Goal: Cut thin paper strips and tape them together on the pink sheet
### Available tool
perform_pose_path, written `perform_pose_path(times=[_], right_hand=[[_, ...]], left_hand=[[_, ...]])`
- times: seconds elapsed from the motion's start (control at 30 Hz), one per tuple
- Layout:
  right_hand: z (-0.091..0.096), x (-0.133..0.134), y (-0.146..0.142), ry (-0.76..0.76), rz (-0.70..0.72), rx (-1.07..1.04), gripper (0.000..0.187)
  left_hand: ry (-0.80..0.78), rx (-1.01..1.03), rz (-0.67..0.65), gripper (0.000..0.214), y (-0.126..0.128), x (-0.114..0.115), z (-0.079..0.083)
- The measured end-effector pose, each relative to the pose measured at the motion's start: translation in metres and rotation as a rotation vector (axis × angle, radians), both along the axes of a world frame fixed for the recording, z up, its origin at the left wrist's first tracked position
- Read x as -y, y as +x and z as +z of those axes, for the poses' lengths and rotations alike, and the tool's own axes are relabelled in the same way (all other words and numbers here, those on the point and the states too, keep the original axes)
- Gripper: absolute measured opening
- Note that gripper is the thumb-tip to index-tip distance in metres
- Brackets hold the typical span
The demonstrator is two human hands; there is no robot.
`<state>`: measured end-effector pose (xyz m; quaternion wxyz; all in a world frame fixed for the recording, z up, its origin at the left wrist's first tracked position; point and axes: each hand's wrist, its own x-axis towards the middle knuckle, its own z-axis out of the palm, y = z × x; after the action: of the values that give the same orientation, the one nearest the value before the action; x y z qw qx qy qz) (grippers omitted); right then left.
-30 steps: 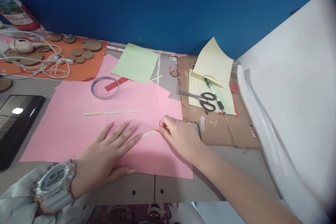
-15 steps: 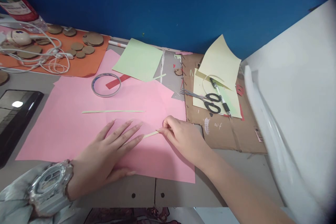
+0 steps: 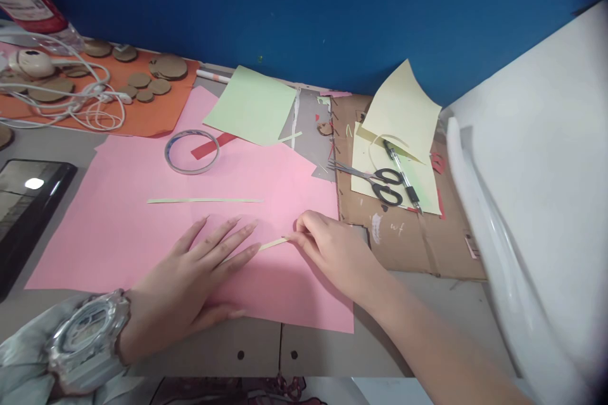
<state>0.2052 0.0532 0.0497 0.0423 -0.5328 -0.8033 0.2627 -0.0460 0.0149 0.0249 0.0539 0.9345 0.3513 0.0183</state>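
My left hand (image 3: pixel 194 278) lies flat with its fingers spread on a large pink sheet (image 3: pixel 123 228), and the fingertips press one end of a thin pale paper strip (image 3: pixel 273 243). My right hand (image 3: pixel 332 250) pinches the other end of that strip between thumb and fingers. A second, longer pale strip (image 3: pixel 204 200) lies loose on the pink sheet just beyond my left hand. A watch sits on my left wrist.
A tape ring (image 3: pixel 192 152) and a green sheet (image 3: pixel 251 106) lie farther back. Scissors (image 3: pixel 375 178) and a pen (image 3: pixel 403 177) rest on yellow paper over cardboard at the right. Cardboard discs, white cables and an orange sheet (image 3: pixel 142 120) fill the back left. A dark tablet (image 3: pixel 23 202) is at the left.
Both hands stay on the short strip in nearly the same pose. The view has shifted slightly, so everything on the table sits a little further right.
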Motion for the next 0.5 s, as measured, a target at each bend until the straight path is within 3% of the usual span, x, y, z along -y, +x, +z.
perform_pose_path(times=[0.5], right_hand=[[-0.0032, -0.0011, 0.0003, 0.007, 0.007, 0.0, 0.019]], left_hand=[[0.001, 0.012, -0.007, 0.07, -0.001, 0.0008, 0.0011]])
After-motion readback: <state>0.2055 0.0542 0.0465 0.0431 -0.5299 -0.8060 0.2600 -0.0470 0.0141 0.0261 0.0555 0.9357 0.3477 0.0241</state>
